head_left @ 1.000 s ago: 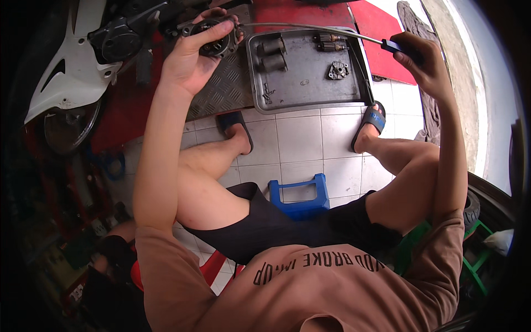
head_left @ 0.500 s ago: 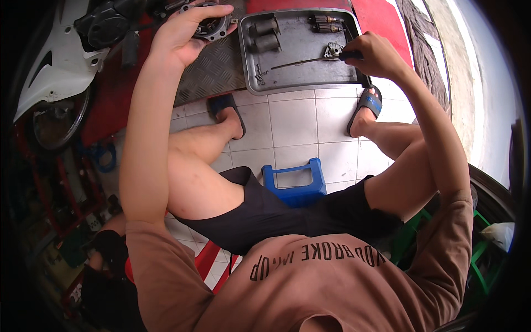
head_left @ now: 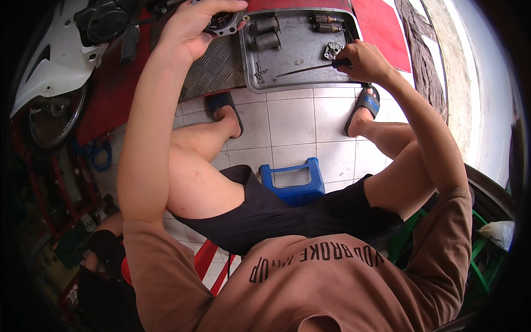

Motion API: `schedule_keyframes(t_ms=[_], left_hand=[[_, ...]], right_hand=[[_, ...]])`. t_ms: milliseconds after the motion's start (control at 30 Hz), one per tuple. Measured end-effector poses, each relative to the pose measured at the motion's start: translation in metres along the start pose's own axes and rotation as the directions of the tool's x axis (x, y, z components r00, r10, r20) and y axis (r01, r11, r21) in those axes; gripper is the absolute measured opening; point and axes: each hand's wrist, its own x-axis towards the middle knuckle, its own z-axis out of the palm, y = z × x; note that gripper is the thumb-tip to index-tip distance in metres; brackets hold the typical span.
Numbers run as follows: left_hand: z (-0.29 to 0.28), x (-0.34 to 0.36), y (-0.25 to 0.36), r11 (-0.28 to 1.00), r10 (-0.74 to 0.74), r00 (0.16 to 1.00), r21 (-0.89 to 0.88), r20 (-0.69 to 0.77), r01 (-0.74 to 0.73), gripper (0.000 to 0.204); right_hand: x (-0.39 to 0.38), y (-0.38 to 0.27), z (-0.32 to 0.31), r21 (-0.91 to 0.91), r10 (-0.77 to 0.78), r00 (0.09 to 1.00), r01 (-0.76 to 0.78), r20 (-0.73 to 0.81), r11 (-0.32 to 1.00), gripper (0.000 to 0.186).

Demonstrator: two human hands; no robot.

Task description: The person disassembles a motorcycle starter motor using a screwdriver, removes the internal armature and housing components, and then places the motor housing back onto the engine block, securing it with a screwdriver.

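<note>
At the top of the view my left hand is closed round a round metal housing with a dark inside and bolt lugs on its rim. My right hand grips the black handle of a long thin screwdriver, whose shaft points left above the grey metal tray. Just beyond that handle lies a small cast metal part. Two cylindrical sleeves sit at the tray's left, and two wound armatures lie at its far right. Small screws rest in the near left corner.
A white motorcycle stands at the left beside a red platform with a treadplate strip. A blue plastic stool is between my legs. Crumpled dark cloth lies at the right. Another person's leg shows at lower left.
My right hand and the screwdriver have shifted slightly nearer and left, so the shaft no longer overlaps the cast part. My left hand has moved a little up and right with the housing.
</note>
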Motion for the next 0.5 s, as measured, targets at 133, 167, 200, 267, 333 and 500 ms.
schedule_keyframes(t_ms=[133, 167, 200, 267, 333, 500], left_hand=[[0.000, 0.001, -0.001, 1.000, -0.002, 1.000, -0.006, 0.001, 0.002, 0.022], [0.001, 0.001, -0.001, 1.000, -0.003, 1.000, -0.007, 0.003, 0.003, 0.022], [0.002, 0.001, -0.001, 1.000, -0.003, 1.000, -0.012, -0.006, 0.003, 0.023], [0.004, 0.001, -0.001, 1.000, -0.004, 1.000, -0.016, -0.017, 0.004, 0.023], [0.004, 0.001, -0.002, 1.000, 0.011, 1.000, -0.001, -0.016, -0.011, 0.018], [-0.011, 0.008, -0.004, 0.990, 0.023, 0.998, 0.140, 0.059, -0.031, 0.030]], right_hand=[[0.000, 0.000, 0.000, 0.002, 0.005, 1.000, -0.005, 0.007, 1.000, 0.016], [-0.001, 0.001, 0.000, 0.008, -0.007, 1.000, 0.007, 0.004, 1.000, 0.016], [-0.001, 0.000, -0.001, 0.008, -0.005, 1.000, 0.005, 0.005, 1.000, 0.016], [-0.001, -0.001, -0.002, -0.007, -0.017, 1.000, 0.017, 0.010, 1.000, 0.016], [-0.001, -0.001, -0.001, -0.010, -0.009, 1.000, 0.009, 0.011, 1.000, 0.016], [-0.001, -0.003, -0.003, -0.003, 0.001, 1.000, -0.001, 0.012, 1.000, 0.016]])
